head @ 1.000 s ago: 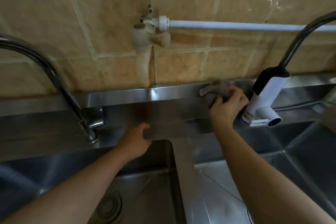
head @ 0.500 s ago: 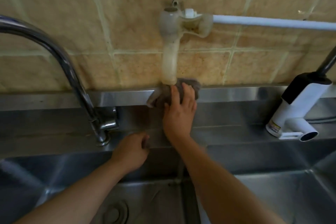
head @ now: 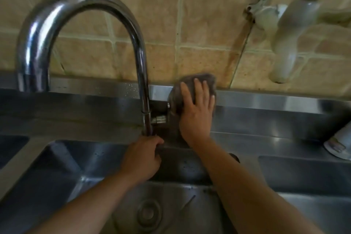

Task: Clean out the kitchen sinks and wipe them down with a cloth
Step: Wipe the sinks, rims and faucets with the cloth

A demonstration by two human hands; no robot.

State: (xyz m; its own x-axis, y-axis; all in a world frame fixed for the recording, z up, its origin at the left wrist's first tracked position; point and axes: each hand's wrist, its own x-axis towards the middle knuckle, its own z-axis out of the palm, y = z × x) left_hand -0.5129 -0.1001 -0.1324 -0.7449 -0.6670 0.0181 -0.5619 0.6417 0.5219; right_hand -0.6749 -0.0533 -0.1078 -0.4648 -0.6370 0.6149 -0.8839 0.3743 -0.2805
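Your right hand [head: 196, 114] has the cloth [head: 197, 83] pinned flat against the steel back ledge [head: 266, 100], just right of the chrome gooseneck tap [head: 141, 74]. Fingers look straight and spread, palm down on the cloth, top edge of it riding up onto the tiled wall [head: 199, 49]. No pinch that I can see, it's a press

Left hand [head: 141, 159] sits at the sink's rear rim by the tap base, fingers curled over the edge, looks like bracing. Can't tell if it actually grips anything

Cloth reads as soft, limp and light, probably damp, so it'll bunch or slide out from under the palm if you lighten up. Keep all 4 fingers spread to hold it flat; to lift or rinse it, gather a fold at the top edge with thumb and fingers. Wet steel is slick, so expect low drag on the ledge and more on the grout

Tight spot: tap valve stub [head: 160, 118] is just beside the cloth's left edge, likely snag point. Basin [head: 62, 173] and drain [head: 150, 213] below not yet being wiped
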